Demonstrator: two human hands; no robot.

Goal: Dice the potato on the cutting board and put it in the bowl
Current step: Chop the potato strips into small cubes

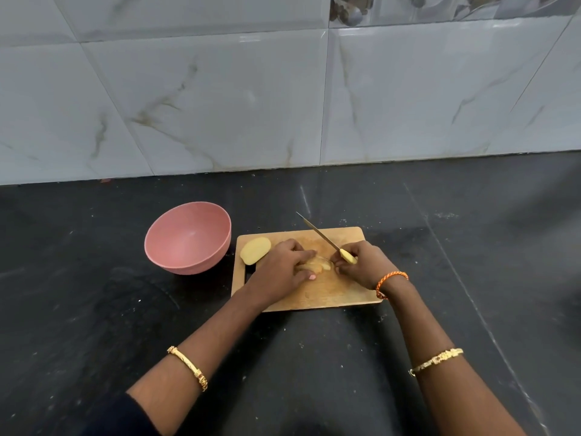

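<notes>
Head view shows the left hand (283, 265) pressing down wet, likely slippery potato slices (316, 265) on the board (339, 291), the right hand (361, 262) gripping the knife (317, 232); they look firm, best pinned from above.

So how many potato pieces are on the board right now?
2 that I can tell: a potato half lying at the cutting board's far left corner, and sliced potato under the left hand; its slices can't be counted.
</notes>
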